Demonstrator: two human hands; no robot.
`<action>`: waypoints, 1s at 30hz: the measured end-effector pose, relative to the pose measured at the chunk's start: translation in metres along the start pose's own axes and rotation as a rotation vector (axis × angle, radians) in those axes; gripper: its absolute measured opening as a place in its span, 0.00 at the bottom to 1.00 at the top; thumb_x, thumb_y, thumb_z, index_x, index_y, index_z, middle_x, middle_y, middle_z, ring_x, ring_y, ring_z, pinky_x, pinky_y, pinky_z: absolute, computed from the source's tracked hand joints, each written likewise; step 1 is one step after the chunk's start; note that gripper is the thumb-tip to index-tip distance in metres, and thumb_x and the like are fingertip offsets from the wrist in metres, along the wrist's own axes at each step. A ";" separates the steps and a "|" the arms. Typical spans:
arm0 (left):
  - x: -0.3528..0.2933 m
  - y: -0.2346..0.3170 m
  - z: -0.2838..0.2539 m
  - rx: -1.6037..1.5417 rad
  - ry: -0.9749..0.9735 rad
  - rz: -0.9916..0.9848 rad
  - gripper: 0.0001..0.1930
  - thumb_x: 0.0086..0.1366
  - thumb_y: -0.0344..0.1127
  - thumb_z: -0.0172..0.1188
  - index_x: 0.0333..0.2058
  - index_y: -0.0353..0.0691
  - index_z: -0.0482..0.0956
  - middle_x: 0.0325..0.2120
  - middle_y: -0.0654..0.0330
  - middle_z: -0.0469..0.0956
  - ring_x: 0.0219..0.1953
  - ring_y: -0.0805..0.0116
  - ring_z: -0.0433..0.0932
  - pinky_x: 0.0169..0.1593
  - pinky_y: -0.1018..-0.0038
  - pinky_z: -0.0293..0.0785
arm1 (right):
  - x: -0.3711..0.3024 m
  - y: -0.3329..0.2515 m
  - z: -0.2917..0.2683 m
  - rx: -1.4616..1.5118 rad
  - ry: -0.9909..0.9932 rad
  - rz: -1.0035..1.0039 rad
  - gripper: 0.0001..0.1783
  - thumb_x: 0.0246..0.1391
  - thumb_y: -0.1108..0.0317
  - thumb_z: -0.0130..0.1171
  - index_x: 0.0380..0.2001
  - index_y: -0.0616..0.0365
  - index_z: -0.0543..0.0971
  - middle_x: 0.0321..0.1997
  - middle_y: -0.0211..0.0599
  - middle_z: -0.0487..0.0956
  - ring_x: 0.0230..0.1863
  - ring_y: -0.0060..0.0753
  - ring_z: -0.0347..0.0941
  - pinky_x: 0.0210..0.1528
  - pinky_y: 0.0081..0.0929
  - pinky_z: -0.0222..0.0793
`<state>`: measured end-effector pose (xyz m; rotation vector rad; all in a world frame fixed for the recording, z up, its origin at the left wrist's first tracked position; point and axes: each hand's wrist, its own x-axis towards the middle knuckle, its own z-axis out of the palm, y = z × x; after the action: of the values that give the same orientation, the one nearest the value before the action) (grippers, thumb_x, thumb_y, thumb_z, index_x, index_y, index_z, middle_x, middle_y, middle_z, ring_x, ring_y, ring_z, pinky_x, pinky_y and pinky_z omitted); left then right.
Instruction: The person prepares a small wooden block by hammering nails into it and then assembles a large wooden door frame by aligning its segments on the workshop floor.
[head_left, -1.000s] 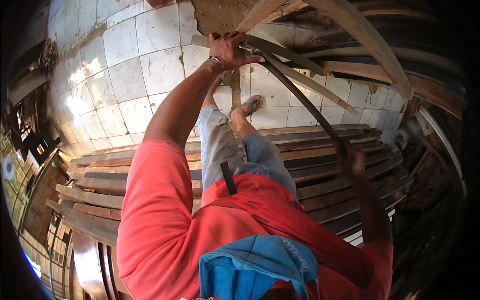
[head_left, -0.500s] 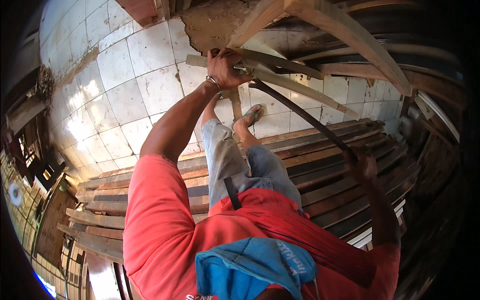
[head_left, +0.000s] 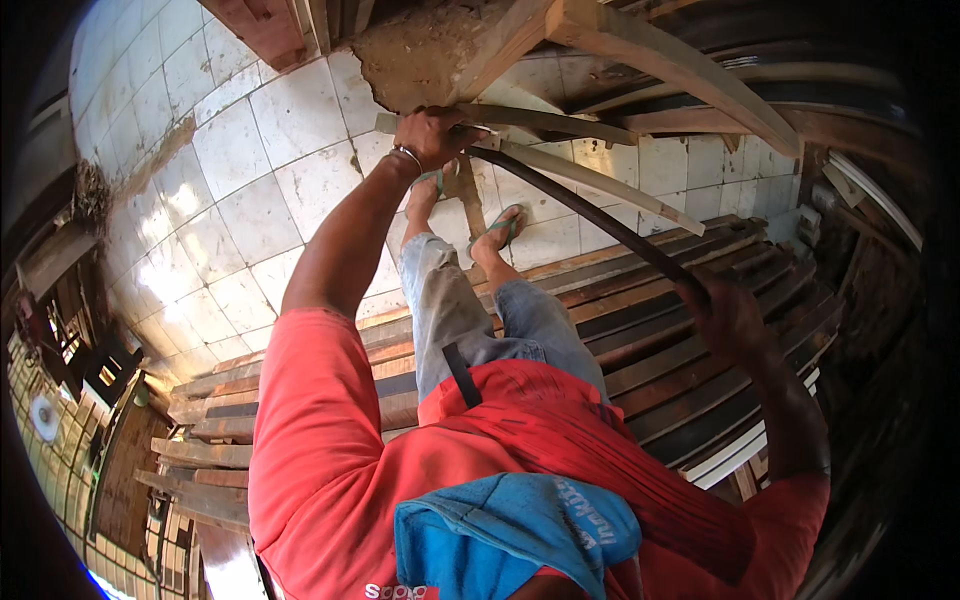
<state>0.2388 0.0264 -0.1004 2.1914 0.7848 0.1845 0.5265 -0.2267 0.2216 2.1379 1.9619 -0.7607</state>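
My left hand point(head_left: 432, 138), with a bracelet on its wrist, is closed around a pale wooden strip point(head_left: 600, 182) that shows on both sides of it. A small shiny piece sticks out by its fingers, too little of it seen to name. Lower on the right, my right hand point(head_left: 725, 315) grips the lower end of a long dark bar point(head_left: 590, 215), which looks like a crowbar. The bar slants up to the left, its far tip close beside my left fingers. Whether the tip touches the strip is hidden.
Stacked wooden planks point(head_left: 640, 390) run across under my body. A heavy timber frame point(head_left: 680, 65) arches over the upper right, with a darker board point(head_left: 550, 122) beneath. White floor tiles point(head_left: 230, 130) surround a broken brown patch point(head_left: 415, 65). My sandalled foot point(head_left: 497, 235) stands near the planks.
My left hand has moved a little to the left. The bar's far tip has followed it up and left, and my right hand has risen slightly, still gripping.
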 end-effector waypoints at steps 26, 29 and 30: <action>0.005 -0.002 -0.006 -0.279 0.326 -0.137 0.23 0.64 0.53 0.54 0.36 0.34 0.79 0.30 0.42 0.78 0.36 0.43 0.77 0.39 0.61 0.72 | -0.036 0.041 0.086 0.239 -0.257 0.494 0.19 0.50 0.56 0.66 0.37 0.59 0.77 0.30 0.46 0.81 0.32 0.51 0.78 0.30 0.40 0.73; 0.005 0.009 -0.008 -0.453 0.436 -0.524 0.27 0.64 0.58 0.53 0.38 0.35 0.80 0.31 0.46 0.81 0.38 0.54 0.80 0.42 0.66 0.72 | -0.109 0.063 0.127 0.370 -0.095 0.405 0.22 0.52 0.50 0.62 0.37 0.58 0.77 0.32 0.46 0.81 0.35 0.54 0.78 0.34 0.41 0.73; 0.002 0.009 -0.010 -0.450 0.438 -0.506 0.27 0.64 0.58 0.53 0.38 0.35 0.80 0.31 0.46 0.81 0.38 0.54 0.80 0.42 0.66 0.72 | -0.124 0.059 0.128 0.313 -0.080 0.434 0.21 0.53 0.49 0.60 0.37 0.58 0.77 0.32 0.46 0.81 0.36 0.53 0.78 0.35 0.41 0.73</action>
<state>0.2413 0.0294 -0.0872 1.4897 1.3641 0.5367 0.5469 -0.4003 0.1542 2.5333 1.3316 -1.0968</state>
